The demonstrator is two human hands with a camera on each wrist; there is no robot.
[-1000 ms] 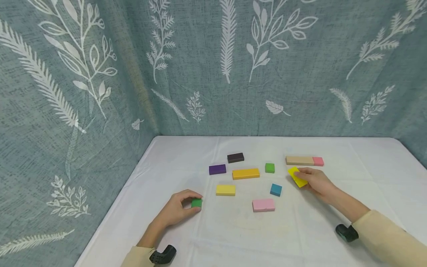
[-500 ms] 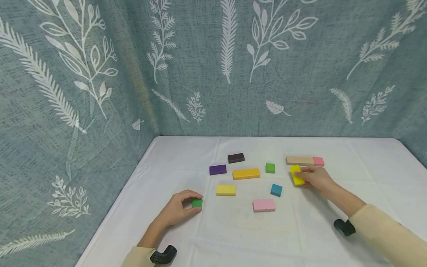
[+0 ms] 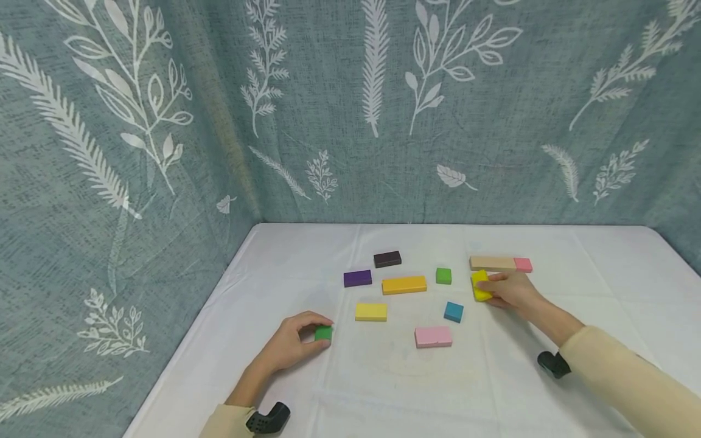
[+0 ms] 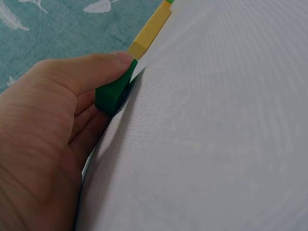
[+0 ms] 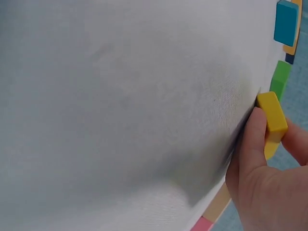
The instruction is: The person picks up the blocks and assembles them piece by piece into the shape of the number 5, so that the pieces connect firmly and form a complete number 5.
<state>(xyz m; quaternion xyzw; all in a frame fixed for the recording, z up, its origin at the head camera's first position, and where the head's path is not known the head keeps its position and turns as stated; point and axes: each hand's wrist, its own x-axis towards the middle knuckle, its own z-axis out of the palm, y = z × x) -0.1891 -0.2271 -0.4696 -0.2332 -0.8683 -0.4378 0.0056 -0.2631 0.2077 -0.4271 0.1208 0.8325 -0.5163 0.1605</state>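
Note:
My left hand (image 3: pixel 286 347) holds a dark green block (image 3: pixel 323 333) between thumb and fingers, low over the white cloth. In the left wrist view, the thumb lies along the top of that green block (image 4: pixel 109 96). On the right, my right hand (image 3: pixel 517 293) pinches a bright yellow block (image 3: pixel 480 285) in front of the left end of a tan block (image 3: pixel 491 264). Seen from the right wrist, fingers and thumb grip the yellow block (image 5: pixel 272 111) from opposite sides; whether it touches the cloth is hard to tell.
A small pink block (image 3: pixel 523 265) adjoins the tan block. Between the hands lie a light green block (image 3: pixel 443 276), blue block (image 3: pixel 453 312), larger pink block (image 3: pixel 432 337), pale yellow block (image 3: pixel 370 312), orange block (image 3: pixel 403 285), purple block (image 3: pixel 358 278) and black block (image 3: pixel 387 259).
My right hand has moved up and slightly left with the yellow block, which has turned from slanted to nearly upright in the head view. The left hand stays where it was.

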